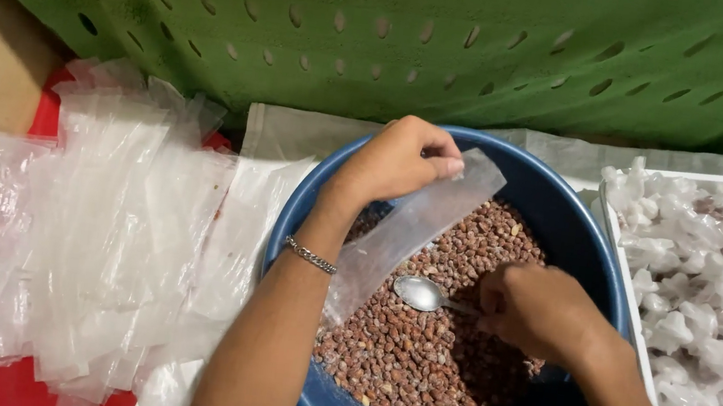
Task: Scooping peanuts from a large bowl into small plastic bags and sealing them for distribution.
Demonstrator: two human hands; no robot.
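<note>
The left hand [398,164] pinches the top of a thin clear bag [403,235] over a blue bowl [576,227] of brown nuts [425,364]. The right hand [539,312] grips a metal spoon [424,294] just above the nuts. Empty bags [105,219] lie piled on the left, well apart.

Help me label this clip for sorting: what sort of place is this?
Probably a small home or workshop packing station for snacks. A blue basin holds brown peanuts, a heap of empty clear bags lies beside it, and a white tray holds filled, tied packets. The hands hold a bag and spoon.
</note>
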